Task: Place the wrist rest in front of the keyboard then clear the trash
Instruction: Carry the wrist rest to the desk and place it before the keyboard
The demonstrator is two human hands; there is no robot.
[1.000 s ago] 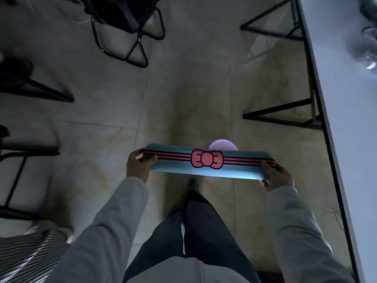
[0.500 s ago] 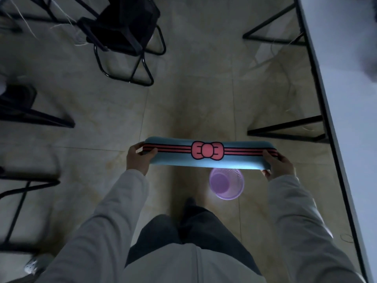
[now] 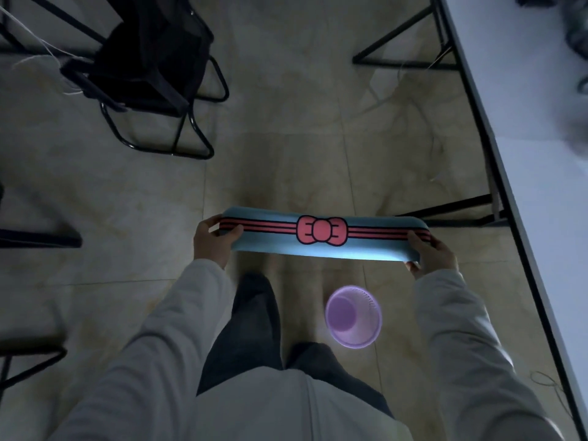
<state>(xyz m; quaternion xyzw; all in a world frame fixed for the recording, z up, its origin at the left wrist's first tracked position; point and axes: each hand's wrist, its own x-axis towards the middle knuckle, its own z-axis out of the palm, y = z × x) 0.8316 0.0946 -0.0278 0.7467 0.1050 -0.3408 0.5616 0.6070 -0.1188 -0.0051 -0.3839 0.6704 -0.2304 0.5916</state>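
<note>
One purple bin (image 3: pixel 353 319), seemingly empty

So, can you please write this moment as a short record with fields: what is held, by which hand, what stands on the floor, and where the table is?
held item: long blue padded wrist rest with pink stripes and a pink bow, carried level above the floor
left hand: grips its left end
right hand: grips its right end
on floor: round purple plastic basket, open, below the wrist rest, beside the person's legs
table: white tabletop with black edge, along the right side
chair: black metal-frame chair, upper left
keyboard: not in view
</note>
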